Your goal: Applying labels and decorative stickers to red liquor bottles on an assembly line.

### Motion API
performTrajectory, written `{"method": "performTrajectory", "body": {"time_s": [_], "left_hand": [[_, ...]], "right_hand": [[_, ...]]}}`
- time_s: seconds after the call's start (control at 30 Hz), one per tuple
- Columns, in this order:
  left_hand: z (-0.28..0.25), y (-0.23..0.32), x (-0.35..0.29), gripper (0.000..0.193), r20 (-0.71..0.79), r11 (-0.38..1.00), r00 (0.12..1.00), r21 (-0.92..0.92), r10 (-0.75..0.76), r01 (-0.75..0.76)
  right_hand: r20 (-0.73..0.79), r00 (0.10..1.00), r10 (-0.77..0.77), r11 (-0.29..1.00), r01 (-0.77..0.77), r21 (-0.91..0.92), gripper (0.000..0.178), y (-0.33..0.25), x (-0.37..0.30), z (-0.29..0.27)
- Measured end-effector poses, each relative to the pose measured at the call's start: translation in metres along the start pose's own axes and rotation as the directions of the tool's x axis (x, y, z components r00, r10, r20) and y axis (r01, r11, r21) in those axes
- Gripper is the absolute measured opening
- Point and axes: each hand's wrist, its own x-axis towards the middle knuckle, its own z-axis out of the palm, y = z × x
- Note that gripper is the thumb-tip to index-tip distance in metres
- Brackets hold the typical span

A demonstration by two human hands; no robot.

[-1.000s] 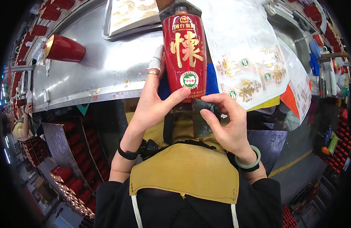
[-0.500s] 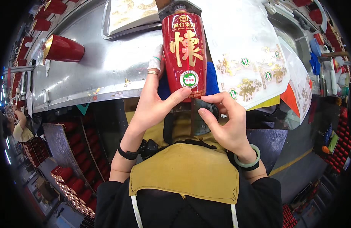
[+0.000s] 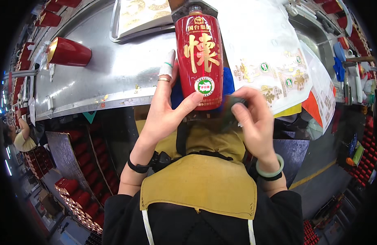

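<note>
A glossy red bottle [image 3: 200, 61] with gold characters and a round green-and-white emblem lies with its neck pointing away from me. My left hand [image 3: 168, 102] holds it, fingers along its left side and thumb on the lower front; a white finger cover sits on one finger. Just right of the bottle's base, my right hand [image 3: 256, 118] pinches a dark flat piece [image 3: 228, 113], smeared by motion, so its kind is unclear. Under the bottle is a blue cloth [image 3: 228, 83]. Beside it on the right spreads a white sheet [image 3: 253, 36] bearing gold characters and green emblems.
Another red bottle-shaped piece [image 3: 70, 51] lies at the left on the metal table [image 3: 94, 87]. A metal tray [image 3: 115, 34] with a gold-printed sheet stands at the back. Racks of red pieces [image 3: 80, 196] are at lower left. A person [image 3: 25, 136] is at far left.
My right hand has moved right, off the bottle's lower edge, and a blurred dark piece now shows at its fingers. The bottle has shifted slightly; my left hand keeps its hold.
</note>
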Motion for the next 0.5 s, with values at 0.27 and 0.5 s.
{"method": "performTrajectory", "body": {"time_s": [0.27, 0.5], "left_hand": [[0.008, 0.007, -0.002, 0.096, 0.039, 0.991, 0.999, 0.135, -0.030, 0.024], [0.010, 0.005, -0.004, 0.092, 0.024, 0.992, 0.998, 0.116, -0.051, 0.048]], "right_hand": [[0.028, 0.999, 0.027, 0.998, -0.025, -0.060, 0.027, 0.003, 0.040, 0.003], [0.021, 0.996, 0.091, 0.986, -0.087, -0.143, 0.035, 0.010, 0.048, 0.009]]}}
